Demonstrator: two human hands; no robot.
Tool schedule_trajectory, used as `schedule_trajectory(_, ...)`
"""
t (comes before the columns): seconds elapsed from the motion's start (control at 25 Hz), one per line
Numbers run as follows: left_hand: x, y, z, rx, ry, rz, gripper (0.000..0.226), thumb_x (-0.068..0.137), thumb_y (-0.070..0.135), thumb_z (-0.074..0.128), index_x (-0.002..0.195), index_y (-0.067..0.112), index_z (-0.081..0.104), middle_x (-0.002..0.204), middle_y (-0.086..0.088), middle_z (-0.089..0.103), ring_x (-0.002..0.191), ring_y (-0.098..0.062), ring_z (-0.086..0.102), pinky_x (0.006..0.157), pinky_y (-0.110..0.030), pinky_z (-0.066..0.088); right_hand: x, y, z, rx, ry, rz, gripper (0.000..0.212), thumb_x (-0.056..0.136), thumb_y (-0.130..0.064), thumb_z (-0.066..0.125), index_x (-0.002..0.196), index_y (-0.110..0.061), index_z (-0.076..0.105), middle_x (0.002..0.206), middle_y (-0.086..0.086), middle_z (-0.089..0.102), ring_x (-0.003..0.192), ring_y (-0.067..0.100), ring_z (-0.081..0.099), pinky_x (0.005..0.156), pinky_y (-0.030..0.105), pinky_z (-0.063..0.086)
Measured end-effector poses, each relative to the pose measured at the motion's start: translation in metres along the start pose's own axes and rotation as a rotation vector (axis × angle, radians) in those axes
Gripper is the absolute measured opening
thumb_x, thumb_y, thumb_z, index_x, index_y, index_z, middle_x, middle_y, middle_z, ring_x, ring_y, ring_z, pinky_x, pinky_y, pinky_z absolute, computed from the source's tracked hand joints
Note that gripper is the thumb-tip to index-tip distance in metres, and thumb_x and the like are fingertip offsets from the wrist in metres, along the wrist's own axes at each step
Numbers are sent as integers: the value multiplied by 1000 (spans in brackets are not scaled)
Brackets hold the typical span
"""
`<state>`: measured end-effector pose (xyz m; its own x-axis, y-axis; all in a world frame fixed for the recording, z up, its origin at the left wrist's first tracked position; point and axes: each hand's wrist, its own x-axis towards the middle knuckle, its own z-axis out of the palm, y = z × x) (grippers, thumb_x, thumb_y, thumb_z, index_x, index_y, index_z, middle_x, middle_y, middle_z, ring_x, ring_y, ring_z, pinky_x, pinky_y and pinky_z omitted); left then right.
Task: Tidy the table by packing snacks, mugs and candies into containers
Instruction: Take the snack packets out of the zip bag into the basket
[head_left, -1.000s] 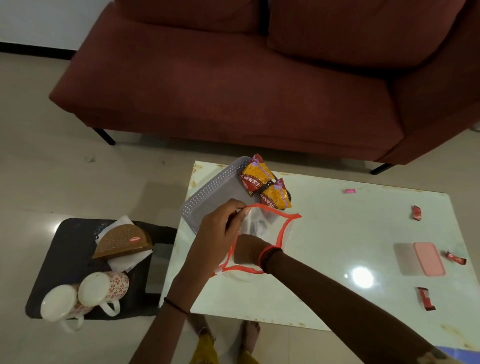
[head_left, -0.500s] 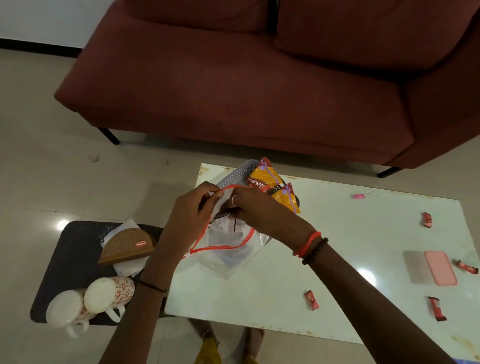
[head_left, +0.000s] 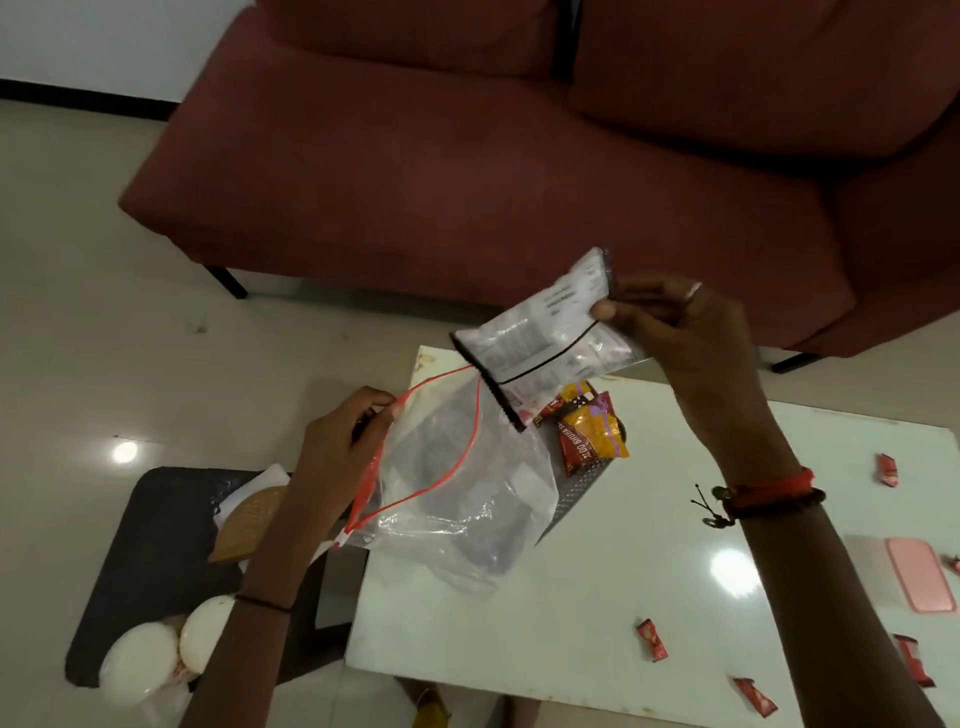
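My left hand (head_left: 337, 447) pinches the red-rimmed mouth of a clear plastic zip bag (head_left: 457, 499), which hangs open above the white table (head_left: 597, 623). My right hand (head_left: 680, 332) pinches a silvery white packet (head_left: 540, 338) by its upper end, lifted over the bag's mouth. Behind the bag, orange snack packets (head_left: 592, 431) lie in a grey perforated tray (head_left: 576, 493). Several red wrapped candies, one of them (head_left: 652, 640), lie scattered on the table at right.
A dark low side table (head_left: 156, 545) at left holds two white mugs (head_left: 171, 649) and a brown wedge-shaped item (head_left: 244, 525) on white paper. A pink lid (head_left: 919, 582) lies at the table's right edge. A dark red sofa (head_left: 519, 156) stands behind.
My right hand has drawn the silvery packet out of the bag and raised it up to the right. The left hand lifted the bag's mouth higher off the table.
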<state>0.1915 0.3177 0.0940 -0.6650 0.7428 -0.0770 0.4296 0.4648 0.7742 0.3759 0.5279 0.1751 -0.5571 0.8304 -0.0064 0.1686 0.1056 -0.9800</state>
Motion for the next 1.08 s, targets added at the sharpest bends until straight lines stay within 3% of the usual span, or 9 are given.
schedule_trajectory(0.2, 11, -14, -4, -17, -32, -15, 19, 93, 16, 52, 101, 3, 63, 74, -7, 61, 58, -8, 50, 59, -13, 39, 29, 114, -16, -238, 271, 223, 27, 75, -27, 76, 97, -13, 72, 90, 8, 75, 66, 0, 66, 60, 7, 50)
schedule_trajectory(0.32, 19, -26, -7, -16, -28, -26, 17, 92, 15, 52, 98, 2, 64, 69, -12, 61, 54, -13, 50, 52, -7, 38, 34, 192, -2, -421, 275, 400, 23, 77, -25, 74, 94, -9, 72, 95, 14, 74, 82, 20, 66, 74, 26, 51)
schedule_trajectory(0.44, 25, -38, -8, -46, -33, -51, 16, 92, 17, 53, 95, 6, 64, 66, -16, 63, 49, -16, 50, 47, -8, 40, 35, 253, 14, -568, 179, 524, 22, 82, -20, 69, 98, -4, 71, 101, 17, 72, 97, 31, 65, 77, 27, 42)
schedule_trajectory(0.56, 31, -47, -9, -81, -50, -59, 15, 91, 19, 52, 94, 9, 63, 63, -17, 61, 46, -23, 51, 43, -12, 41, 39, 288, 20, -612, 158, 609, 27, 84, -15, 64, 108, -1, 67, 111, 22, 68, 106, 36, 61, 83, 30, 43)
schedule_trajectory(0.8, 38, -59, -3, -99, -52, -94, 13, 91, 21, 52, 91, 15, 63, 66, -20, 62, 56, -39, 57, 46, -24, 45, 44, 303, 24, -721, 132, 529, 22, 89, -5, 54, 104, 7, 64, 107, 28, 67, 100, 40, 62, 82, 34, 46)
schedule_trajectory(0.96, 39, -60, 3, -113, -48, -116, 13, 91, 21, 53, 92, 13, 64, 67, -17, 64, 58, -35, 59, 52, -29, 47, 39, 298, 26, -843, 128, 445, 23, 92, -2, 45, 94, 10, 64, 96, 29, 68, 90, 41, 64, 77, 37, 49)
schedule_trajectory(1.08, 39, -59, 5, -127, -43, -108, 12, 91, 20, 54, 91, 14, 64, 65, -14, 62, 54, -28, 57, 49, -23, 45, 35, 298, 27, -860, 99, 420, 23, 90, 2, 45, 91, 11, 66, 93, 29, 68, 87, 40, 65, 77, 38, 51)
